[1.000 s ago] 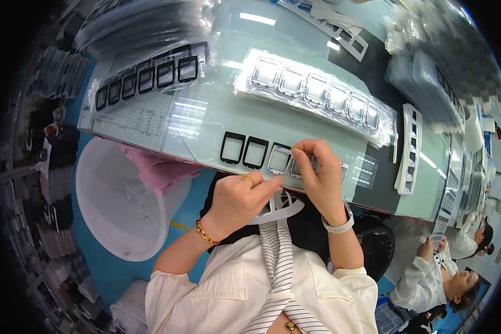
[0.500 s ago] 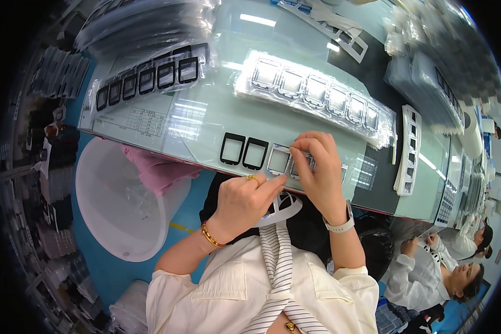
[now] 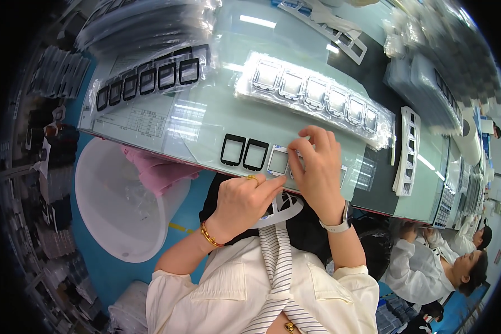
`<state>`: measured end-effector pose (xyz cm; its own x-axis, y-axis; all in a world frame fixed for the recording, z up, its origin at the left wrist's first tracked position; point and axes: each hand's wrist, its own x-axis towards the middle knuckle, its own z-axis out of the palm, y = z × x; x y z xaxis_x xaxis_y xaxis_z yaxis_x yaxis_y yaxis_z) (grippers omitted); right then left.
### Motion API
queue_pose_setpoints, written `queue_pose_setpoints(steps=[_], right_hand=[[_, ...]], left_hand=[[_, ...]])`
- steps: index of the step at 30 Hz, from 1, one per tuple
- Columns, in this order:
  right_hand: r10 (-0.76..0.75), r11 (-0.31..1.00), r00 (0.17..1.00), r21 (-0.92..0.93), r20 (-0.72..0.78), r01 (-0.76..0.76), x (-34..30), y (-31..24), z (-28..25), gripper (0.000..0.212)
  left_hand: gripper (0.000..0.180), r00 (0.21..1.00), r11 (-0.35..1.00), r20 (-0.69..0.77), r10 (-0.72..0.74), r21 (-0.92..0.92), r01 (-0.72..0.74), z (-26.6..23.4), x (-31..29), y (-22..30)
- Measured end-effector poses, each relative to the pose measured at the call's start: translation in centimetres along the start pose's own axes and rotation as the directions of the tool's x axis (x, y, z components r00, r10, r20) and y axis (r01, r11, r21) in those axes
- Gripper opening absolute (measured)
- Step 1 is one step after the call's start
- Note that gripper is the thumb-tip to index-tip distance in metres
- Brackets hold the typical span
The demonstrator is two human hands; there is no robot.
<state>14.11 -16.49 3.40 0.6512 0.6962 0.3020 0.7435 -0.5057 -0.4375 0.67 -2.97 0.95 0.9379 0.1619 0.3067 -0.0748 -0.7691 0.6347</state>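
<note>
Along the near table edge lie black rectangular frames point(image 3: 232, 150), and to their right a frame with a white and blue patterned face point(image 3: 278, 160). My left hand point(image 3: 245, 197) is closed, its index fingertip at the lower edge of that patterned frame. Below its fingers a white strip with cutouts point(image 3: 288, 209) shows; whether the hand grips it is hidden. Just above the patterned frame's right side, my right hand point(image 3: 319, 167) has thumb and index finger pinched together. Anything between those fingertips is too small to tell. More frames are partly covered by this hand.
Farther back lie a clear plastic tray of pale frames point(image 3: 315, 92) and a bagged tray of black frames point(image 3: 146, 80). A white strip with openings point(image 3: 408, 151) is at the right. Beside the table stands a white tub point(image 3: 119, 206) with pink cloth. A co-worker point(image 3: 428, 261) sits right.
My right hand has shifted slightly left and up from the frames, and its wrist has turned. My left hand stays in place. The co-worker at the right has moved a little.
</note>
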Motion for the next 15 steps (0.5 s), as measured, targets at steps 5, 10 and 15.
queue_pose_setpoints(steps=[5, 10, 15], right_hand=[[0.031, 0.996, 0.999, 0.082, -0.029, -0.028, -0.7, -0.3, -1.9, 0.042], [-0.109, 0.875, 0.923, 0.477, 0.370, -0.088, -2.4, -2.0, -4.7, 0.034], [0.055, 0.855, 0.920, 0.458, 0.389, -0.245, -3.0, -1.8, -4.2, 0.014]], left_hand=[[0.031, 0.999, 0.979, 0.015, -0.044, -0.200, 0.046, -0.9, -0.4, -0.4], [0.045, 0.987, 0.841, 0.053, -0.153, -0.517, 0.159, -2.8, -0.7, -0.6], [0.036, 0.994, 0.843, 0.053, -0.093, -0.527, 0.107, -4.0, -1.0, -1.7]])
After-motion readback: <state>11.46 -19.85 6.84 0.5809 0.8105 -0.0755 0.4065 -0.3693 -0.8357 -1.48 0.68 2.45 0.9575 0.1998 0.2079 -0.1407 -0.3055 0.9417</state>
